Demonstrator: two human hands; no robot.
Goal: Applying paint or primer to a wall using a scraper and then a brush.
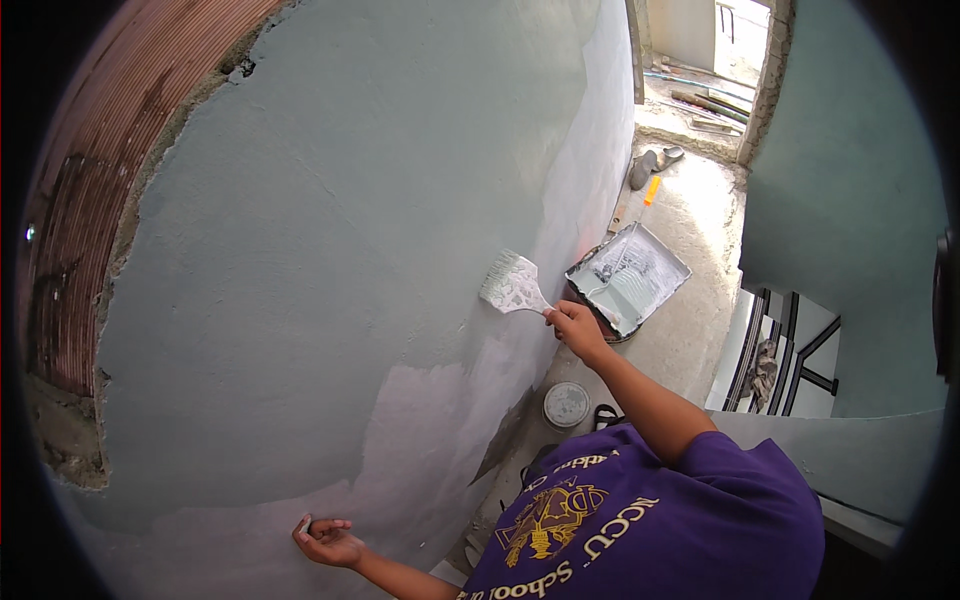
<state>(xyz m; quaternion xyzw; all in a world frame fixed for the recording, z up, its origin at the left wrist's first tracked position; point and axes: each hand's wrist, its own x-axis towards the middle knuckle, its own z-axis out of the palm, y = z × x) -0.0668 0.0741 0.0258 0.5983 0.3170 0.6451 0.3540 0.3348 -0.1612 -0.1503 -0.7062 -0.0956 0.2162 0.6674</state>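
Observation:
My right hand [577, 332] grips the handle of a wide paintbrush [517, 284] smeared with pale paint. Its bristles point up and left, against or very near the wall [330, 250]; I cannot tell whether they touch. Grey-green paint covers most of that wall, while a paler lilac-grey band runs along its lower part. My left hand [330, 543] is by the pale band at lower left, with loosely curled fingers apart and no tool visible in it. Beyond my right hand, a paint tray [632, 278] on the floor holds light grey paint and a paint-covered roller.
A round paint-stained can [567, 404] stands near my feet. Past the tray lie a yellow-handled tool [652, 190] and a pair of dark shoes [645, 168]. Pipes [712, 105] lie beyond the doorway. At right are black-and-white panels [790, 350] with a rag.

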